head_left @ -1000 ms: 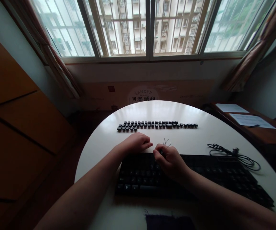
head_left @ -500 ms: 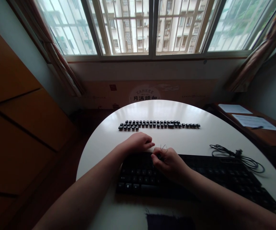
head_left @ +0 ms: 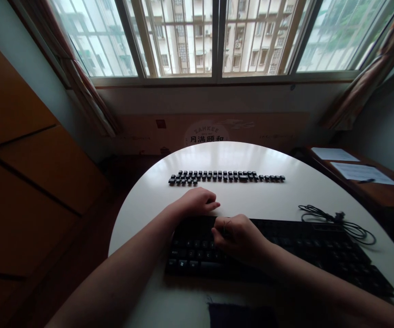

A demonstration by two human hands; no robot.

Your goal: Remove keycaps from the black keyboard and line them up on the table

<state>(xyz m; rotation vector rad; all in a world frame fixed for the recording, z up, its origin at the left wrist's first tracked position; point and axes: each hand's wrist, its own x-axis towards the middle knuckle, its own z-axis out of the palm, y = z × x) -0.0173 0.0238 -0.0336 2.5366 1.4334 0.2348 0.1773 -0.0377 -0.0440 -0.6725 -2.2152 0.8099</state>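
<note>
A black keyboard (head_left: 197, 265) lies on the white table under both forearms. Across its upper left corner rests my left hand (head_left: 200, 200), fingers curled in and thumb pointing right, with nothing seen in it. My right hand (head_left: 239, 237) is closed low over the middle-left keys. In its fist is a wire keycap puller (head_left: 228, 224); only thin wire ends show, and its lower part and the keys beneath are hidden. Beyond the hands, loose black keycaps (head_left: 213, 176) stand in rows on the table.
The round white table (head_left: 142, 214) ends in a curved edge. A coiled black cable (head_left: 340, 221) lies behind the keyboard's right end. Dark frayed cloth (head_left: 237, 316) is at the near edge. Papers (head_left: 364, 173) and a pen (head_left: 366, 181) lie on a side table at right.
My right hand has moved slightly down and left over the keys, and the puller's wires stick up less from the fist. My left hand stays where it was.
</note>
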